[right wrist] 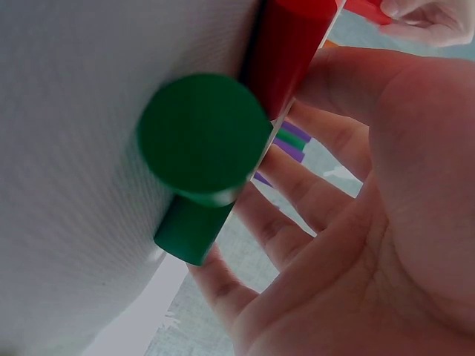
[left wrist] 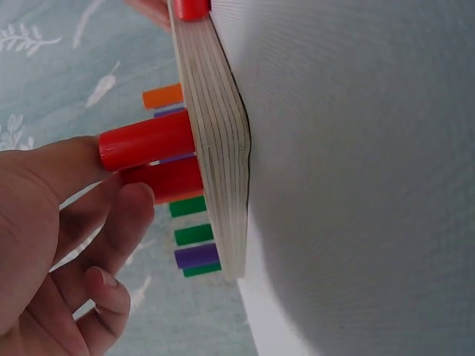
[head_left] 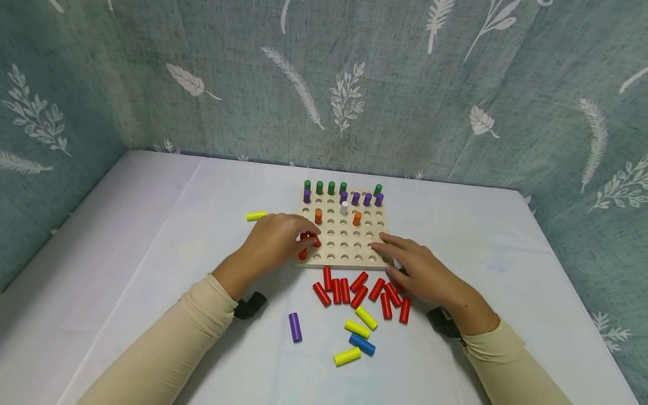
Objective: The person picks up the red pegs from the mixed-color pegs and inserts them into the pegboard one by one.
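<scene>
A wooden pegboard (head_left: pixel 344 266) with rows of round holes lies on the table. My left hand (head_left: pixel 273 239) is over its left side, thumb and fingers pinching a red peg (head_left: pixel 316 243). Two more red pegs stand near the left edge, one a front-left peg (head_left: pixel 302 255). In the left wrist view, a red peg (left wrist: pixel 148 139) and a second red peg (left wrist: pixel 174 179) are right at the fingertips. My right hand (head_left: pixel 417 267) spreads its fingers along the board's right side. In the right wrist view, its thumb is beside a red peg (right wrist: pixel 286 55), near green pegs (right wrist: pixel 200 137).
Green pegs (head_left: pixel 319 187) and purple pegs (head_left: pixel 356 198) stand in the back rows, with a white peg (head_left: pixel 344 207) and orange pegs (head_left: pixel 356 218) nearer. Several loose red pegs (head_left: pixel 337 291), yellow pegs (head_left: pixel 347 356), a blue peg (head_left: pixel 361 344) and a purple peg (head_left: pixel 295 327) lie in front.
</scene>
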`<state>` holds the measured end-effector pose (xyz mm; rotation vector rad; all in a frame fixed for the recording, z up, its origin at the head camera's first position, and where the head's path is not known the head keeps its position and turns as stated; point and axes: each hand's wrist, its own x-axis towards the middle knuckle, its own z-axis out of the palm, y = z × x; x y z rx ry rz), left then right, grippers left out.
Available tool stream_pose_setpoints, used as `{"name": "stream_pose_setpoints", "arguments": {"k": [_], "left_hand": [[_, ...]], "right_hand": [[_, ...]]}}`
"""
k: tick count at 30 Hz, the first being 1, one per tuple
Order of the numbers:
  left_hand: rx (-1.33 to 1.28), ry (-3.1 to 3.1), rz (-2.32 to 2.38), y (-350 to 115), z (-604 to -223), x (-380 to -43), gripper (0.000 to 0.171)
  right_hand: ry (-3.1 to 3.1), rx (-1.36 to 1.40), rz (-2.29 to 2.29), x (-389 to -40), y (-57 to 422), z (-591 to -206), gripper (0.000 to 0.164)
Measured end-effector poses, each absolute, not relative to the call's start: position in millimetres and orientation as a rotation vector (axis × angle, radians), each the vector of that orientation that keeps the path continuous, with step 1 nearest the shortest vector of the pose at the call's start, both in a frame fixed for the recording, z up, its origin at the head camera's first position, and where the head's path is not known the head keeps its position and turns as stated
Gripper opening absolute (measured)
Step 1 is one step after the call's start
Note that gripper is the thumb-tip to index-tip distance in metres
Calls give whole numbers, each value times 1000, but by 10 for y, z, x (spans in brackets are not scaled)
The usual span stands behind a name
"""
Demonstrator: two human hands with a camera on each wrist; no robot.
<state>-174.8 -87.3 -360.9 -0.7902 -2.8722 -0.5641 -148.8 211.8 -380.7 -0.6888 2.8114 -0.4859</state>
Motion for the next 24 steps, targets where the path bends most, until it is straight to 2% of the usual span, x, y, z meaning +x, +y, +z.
{"name": "stream_pose_setpoints", "arguments": {"k": [24], "left_hand": [[-763,-2980,-620,-833,-3629,-1752,22]], "right_hand": [[2811,-694,-482,-1497,2119,-3786,55]]}}
